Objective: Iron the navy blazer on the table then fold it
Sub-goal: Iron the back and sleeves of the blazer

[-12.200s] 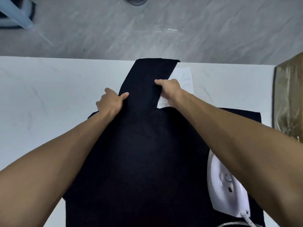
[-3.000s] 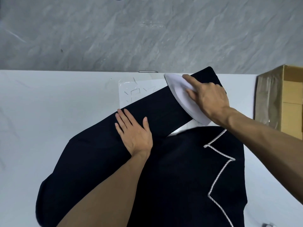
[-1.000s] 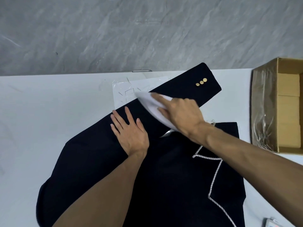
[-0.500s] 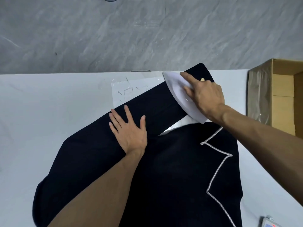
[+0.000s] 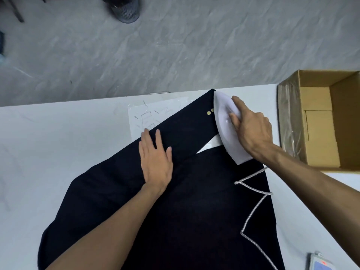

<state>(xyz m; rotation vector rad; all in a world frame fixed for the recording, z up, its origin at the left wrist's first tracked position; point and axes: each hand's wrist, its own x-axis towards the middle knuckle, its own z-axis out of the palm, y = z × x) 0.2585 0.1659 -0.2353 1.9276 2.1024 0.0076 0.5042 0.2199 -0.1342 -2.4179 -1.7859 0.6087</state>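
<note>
The navy blazer (image 5: 194,201) lies spread over the white table (image 5: 48,152), its lapel edged with white trim at the right. One sleeve (image 5: 187,129) stretches up to the far table edge, with gold buttons near the cuff. My left hand (image 5: 155,162) presses flat on the sleeve's lower part, fingers straight. My right hand (image 5: 251,129) grips the handle of the white iron (image 5: 226,121), which sits on the cuff end of the sleeve, its tip at the far edge.
An open cardboard box (image 5: 321,121) stands at the table's right side, close to the iron. A sheet of paper (image 5: 148,117) lies under the sleeve at the far edge. A small device (image 5: 319,262) shows at the bottom right. A mesh bin (image 5: 125,8) stands on the floor beyond.
The iron has slid from the middle of the sleeve up to the cuff end during the last second. My left hand has stayed flat on the sleeve.
</note>
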